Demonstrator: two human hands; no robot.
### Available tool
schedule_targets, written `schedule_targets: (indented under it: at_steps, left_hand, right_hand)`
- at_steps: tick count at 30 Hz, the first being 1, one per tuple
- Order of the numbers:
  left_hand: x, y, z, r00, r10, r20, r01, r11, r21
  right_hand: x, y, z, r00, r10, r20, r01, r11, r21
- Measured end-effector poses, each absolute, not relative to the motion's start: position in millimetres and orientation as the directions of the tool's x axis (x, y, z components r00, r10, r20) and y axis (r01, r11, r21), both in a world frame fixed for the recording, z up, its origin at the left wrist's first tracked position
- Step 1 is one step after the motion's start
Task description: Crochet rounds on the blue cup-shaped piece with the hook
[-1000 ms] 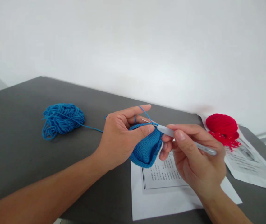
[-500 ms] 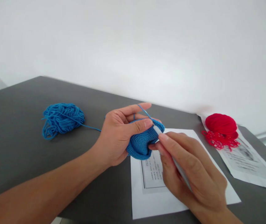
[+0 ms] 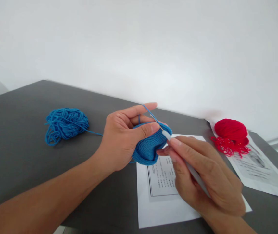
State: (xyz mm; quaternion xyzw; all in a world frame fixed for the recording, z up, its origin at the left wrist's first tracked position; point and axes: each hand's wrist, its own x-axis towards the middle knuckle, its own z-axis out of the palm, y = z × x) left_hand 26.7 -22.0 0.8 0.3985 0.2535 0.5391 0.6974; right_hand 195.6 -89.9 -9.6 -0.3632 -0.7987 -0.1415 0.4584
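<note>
A round, cupped piece of blue crochet [image 3: 148,148] is pinched at its upper edge between the thumb and fingers of my left hand [image 3: 121,136]. Blue working yarn [image 3: 150,112] runs over the raised left index finger and down to the edge of the piece. My right hand [image 3: 207,172] is closed round the pale handle of a crochet hook [image 3: 167,134]. The thin metal shaft passes by the left thumb tip, and its end shows just above the edge, close to the yarn. A right fingertip touches the front of the crochet piece.
A loose blue yarn skein [image 3: 67,125] lies on the dark grey table [image 3: 85,195] at left, its strand leading to my left hand. Printed paper [image 3: 153,211] lies beneath my hands. At right, a red yarn ball [image 3: 230,130] sits on another printed sheet [image 3: 263,175]. A white wall stands behind.
My right hand has shifted slightly right and down with the hook. The hook's tip now shows above the edge. My left index finger has risen a little, lifting the yarn.
</note>
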Motion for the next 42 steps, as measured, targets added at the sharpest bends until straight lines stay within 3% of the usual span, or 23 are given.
schedule_targets:
  at_steps: [5, 13, 23, 31, 42]
  left_hand:
    - [26, -22, 3, 0.319, 0.947, 0.047, -0.580, 0.156, 0.800]
    - [20, -20, 8, 0.442, 0.895, 0.059, -0.574, 0.232, 0.786]
    - [16, -12, 11, 0.307, 0.951, 0.039, -0.447, 0.108, 0.888]
    - [13, -8, 11, 0.298, 0.953, 0.054, -0.365, 0.062, 0.929]
    - [7, -2, 11, 0.312, 0.935, 0.170, -0.010, -0.176, 0.984]
  right_hand:
    - [188, -97, -15, -0.328, 0.459, 0.826, 0.771, 0.635, -0.047]
    - [200, -94, -14, -0.361, 0.384, 0.850, 0.718, 0.696, -0.009]
    - [209, -84, -8, -0.345, 0.396, 0.851, 0.662, 0.745, -0.078]
    - [220, -82, -5, -0.445, 0.373, 0.814, 0.674, 0.738, 0.030]
    - [227, -82, 5, -0.499, 0.371, 0.783, 0.657, 0.752, 0.062]
